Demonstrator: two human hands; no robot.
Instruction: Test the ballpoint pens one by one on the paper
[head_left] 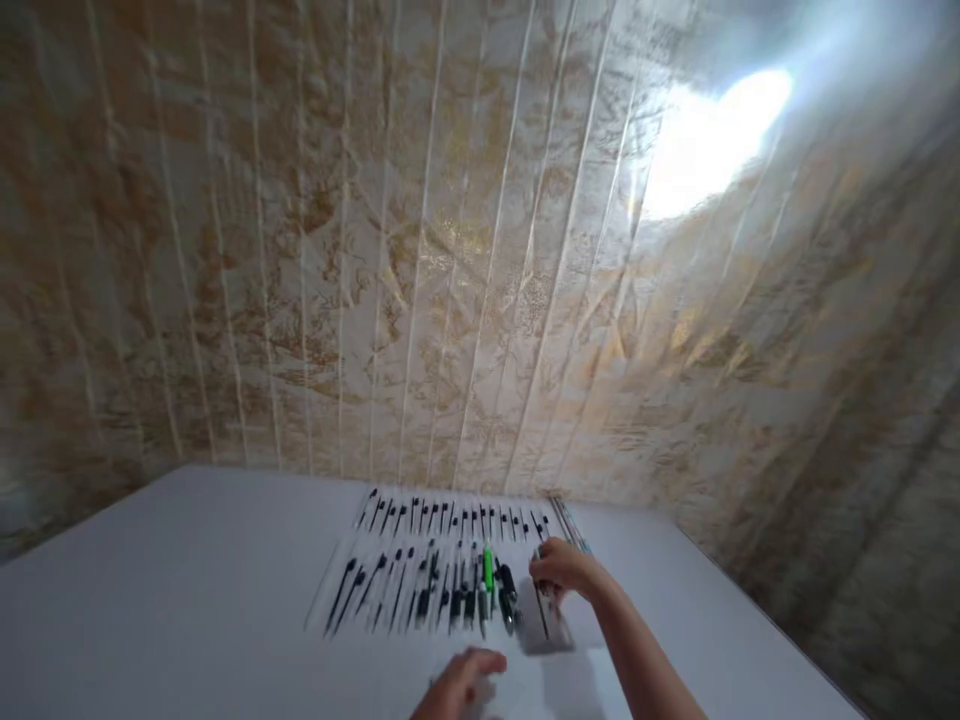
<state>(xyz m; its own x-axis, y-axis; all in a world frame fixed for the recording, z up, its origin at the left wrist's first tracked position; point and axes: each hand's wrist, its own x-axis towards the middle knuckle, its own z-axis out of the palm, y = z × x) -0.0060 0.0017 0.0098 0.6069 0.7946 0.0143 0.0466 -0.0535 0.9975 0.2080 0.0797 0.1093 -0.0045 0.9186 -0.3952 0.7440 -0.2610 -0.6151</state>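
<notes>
White table is stretching left; right hand is pinching a pen's far end; left hand is hovering near, fingers apart.

No legible text or numbers.

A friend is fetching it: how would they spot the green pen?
On the white table, find the nearer row of pens. Look toward its right end, left of the right hand. The green pen alone is vivid; its neighbours look black or grey.
</notes>
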